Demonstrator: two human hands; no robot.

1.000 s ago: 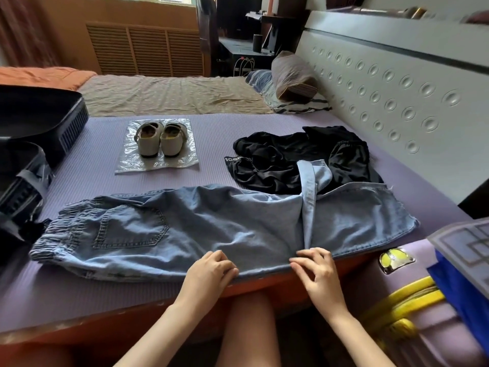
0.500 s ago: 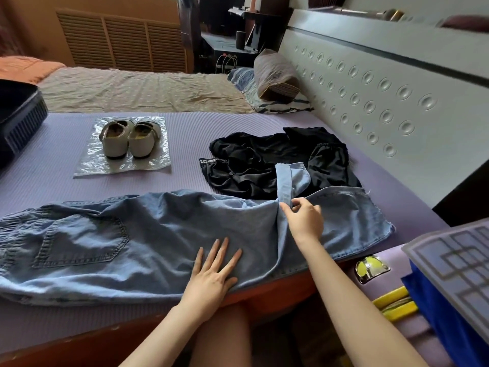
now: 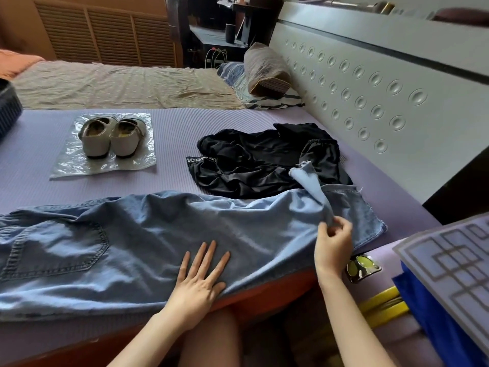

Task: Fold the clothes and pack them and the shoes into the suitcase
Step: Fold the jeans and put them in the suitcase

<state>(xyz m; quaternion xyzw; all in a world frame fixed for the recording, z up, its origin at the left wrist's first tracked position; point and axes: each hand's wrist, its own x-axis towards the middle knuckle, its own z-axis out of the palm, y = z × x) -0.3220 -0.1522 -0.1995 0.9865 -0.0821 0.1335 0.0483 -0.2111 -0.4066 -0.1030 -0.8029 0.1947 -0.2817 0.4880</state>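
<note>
Light blue jeans (image 3: 148, 242) lie stretched sideways across the purple mat (image 3: 172, 133), waistband off to the left. My left hand (image 3: 199, 279) presses flat on the leg near the front edge, fingers straight. My right hand (image 3: 334, 243) pinches a turned-up strip of the leg fabric and lifts it, the pale inner side showing. A crumpled black garment (image 3: 259, 160) lies behind the jeans. A pair of cream shoes (image 3: 112, 137) stands on a clear plastic sheet (image 3: 63, 165) at the back left. A corner of the dark suitcase (image 3: 8, 109) shows at the left edge.
A white dimpled headboard (image 3: 370, 83) runs along the right. A pillow (image 3: 264, 70) and a beige sheet (image 3: 111, 86) lie beyond the mat. At the lower right sit a lilac bag with yellow straps (image 3: 383, 305) and a blue patterned item (image 3: 455, 282).
My left hand went from gripping the jeans' front edge to lying flat on the leg. My right hand moved up the folded strip and lifted it. The view shifted right.
</note>
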